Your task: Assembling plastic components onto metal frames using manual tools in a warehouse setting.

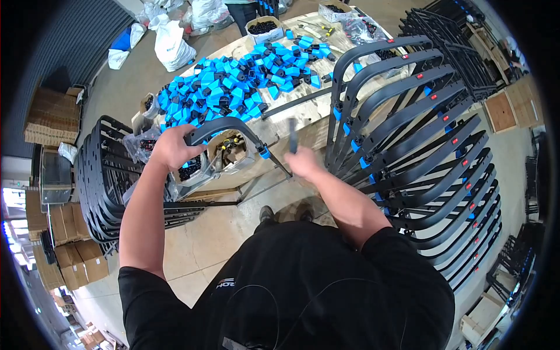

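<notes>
My left hand (172, 147) is closed around the bend of a black curved tube frame (228, 123) at the near edge of the table. A blue fitting (264, 153) sits on the frame's right-hand leg. To the right of that leg, my right hand (303, 163) is wrapped round a dark stick-shaped tool (293, 135) that points up toward the table. Motion blurs the tool, so its exact kind cannot be made out. Behind the frame lies a large heap of blue and black plastic parts (216, 87). An open box with yellow-handled tools (232, 149) stands beneath the frame's arch.
Many black curved frames (420, 157) with blue fittings stand stacked close on my right. More black frames (105, 181) lean at the left. Boxes of small black parts (263, 28) stand on the wooden table (315, 125). A person (242, 14) stands beyond it, near white sacks (173, 46).
</notes>
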`<state>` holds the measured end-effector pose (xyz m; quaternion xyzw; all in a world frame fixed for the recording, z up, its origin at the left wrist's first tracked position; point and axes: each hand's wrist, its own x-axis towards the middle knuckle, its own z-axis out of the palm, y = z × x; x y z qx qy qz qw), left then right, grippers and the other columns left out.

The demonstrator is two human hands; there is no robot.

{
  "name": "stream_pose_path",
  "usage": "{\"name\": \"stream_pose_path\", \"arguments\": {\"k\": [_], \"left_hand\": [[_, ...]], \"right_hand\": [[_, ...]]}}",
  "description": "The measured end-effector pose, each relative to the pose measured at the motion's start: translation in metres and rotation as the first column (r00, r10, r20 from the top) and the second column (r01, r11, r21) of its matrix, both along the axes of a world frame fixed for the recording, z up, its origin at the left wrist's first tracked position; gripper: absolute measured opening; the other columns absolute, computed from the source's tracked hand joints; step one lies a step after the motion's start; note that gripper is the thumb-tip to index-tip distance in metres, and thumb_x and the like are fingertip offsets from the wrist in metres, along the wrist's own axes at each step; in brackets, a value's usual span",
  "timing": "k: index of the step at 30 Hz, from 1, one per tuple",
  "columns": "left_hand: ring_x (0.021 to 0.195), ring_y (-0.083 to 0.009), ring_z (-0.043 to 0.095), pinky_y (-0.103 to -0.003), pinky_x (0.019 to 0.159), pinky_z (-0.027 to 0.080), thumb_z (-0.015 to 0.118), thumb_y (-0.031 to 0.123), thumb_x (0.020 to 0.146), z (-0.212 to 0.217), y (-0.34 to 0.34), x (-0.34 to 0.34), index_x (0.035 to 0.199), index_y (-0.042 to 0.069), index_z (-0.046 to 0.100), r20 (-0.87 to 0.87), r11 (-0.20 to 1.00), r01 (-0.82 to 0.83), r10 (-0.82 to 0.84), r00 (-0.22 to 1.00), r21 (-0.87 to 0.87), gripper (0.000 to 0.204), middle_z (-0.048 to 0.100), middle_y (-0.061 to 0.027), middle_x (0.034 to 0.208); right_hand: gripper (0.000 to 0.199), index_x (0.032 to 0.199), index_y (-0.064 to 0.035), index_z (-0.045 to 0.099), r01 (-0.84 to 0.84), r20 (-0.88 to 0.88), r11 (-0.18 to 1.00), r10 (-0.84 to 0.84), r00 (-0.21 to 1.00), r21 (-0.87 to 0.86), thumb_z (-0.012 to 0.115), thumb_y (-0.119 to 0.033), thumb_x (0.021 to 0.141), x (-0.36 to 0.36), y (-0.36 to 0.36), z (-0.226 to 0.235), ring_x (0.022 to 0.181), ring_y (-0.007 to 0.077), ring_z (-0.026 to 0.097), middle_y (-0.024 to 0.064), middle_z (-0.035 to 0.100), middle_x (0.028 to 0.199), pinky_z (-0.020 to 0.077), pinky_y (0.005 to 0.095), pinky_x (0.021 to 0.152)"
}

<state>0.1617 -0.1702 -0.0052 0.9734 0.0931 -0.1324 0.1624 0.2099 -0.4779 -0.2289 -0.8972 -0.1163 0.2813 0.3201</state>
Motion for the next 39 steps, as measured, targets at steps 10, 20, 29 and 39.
{"name": "stream_pose_path", "arguments": {"k": [10,20,29,39], "left_hand": [[0.083,-0.0293,0.068,-0.04,0.079,0.053,0.08,0.033,0.074,-0.01,0.011,-0.003,0.113,0.002,0.07,0.025,0.999,0.038,-0.039,0.999,0.025,0.05,0.071,-0.0181,0.09],[0.078,-0.0336,0.065,-0.042,0.075,0.051,0.08,0.038,0.072,-0.011,0.015,0.001,0.11,0.002,0.07,0.029,0.998,0.057,-0.057,0.998,0.007,0.053,0.069,-0.019,0.085],[0.092,-0.0384,0.069,-0.044,0.084,0.053,0.075,0.042,0.069,-0.002,0.012,-0.004,0.116,0.002,0.071,0.013,1.0,0.027,-0.027,1.0,0.015,0.061,0.072,-0.0218,0.1],[0.095,-0.0381,0.068,-0.044,0.085,0.053,0.074,0.042,0.07,-0.007,0.018,-0.004,0.116,0.004,0.071,-0.004,0.998,0.049,-0.049,0.999,0.029,0.059,0.072,-0.0214,0.103]], "right_hand": [[0.039,0.089,0.0034,0.073,-0.111,0.083,0.989,0.119,0.989,-0.099,0.064,-0.034,0.087,0.006,0.003,0.023,0.099,0.0392,0.071,0.0242,0.073,0.099,0.0557,0.0496,0.085],[0.036,0.096,0.0009,0.073,-0.224,0.027,0.961,0.231,0.973,-0.16,0.063,-0.033,0.088,0.002,0.002,0.028,0.098,0.035,0.072,0.0218,0.074,0.104,0.0571,0.0466,0.085],[0.039,0.108,-0.0011,0.07,-0.252,0.057,0.939,0.272,0.961,-0.236,0.063,-0.034,0.088,-0.019,0.021,0.042,0.101,0.0375,0.071,0.0238,0.072,0.107,0.0563,0.0484,0.088],[0.037,0.097,-0.0011,0.074,-0.233,-0.049,0.93,0.228,0.972,-0.283,0.066,-0.036,0.088,-0.033,0.041,0.05,0.103,0.0375,0.07,0.0193,0.074,0.107,0.0558,0.047,0.089]]}}
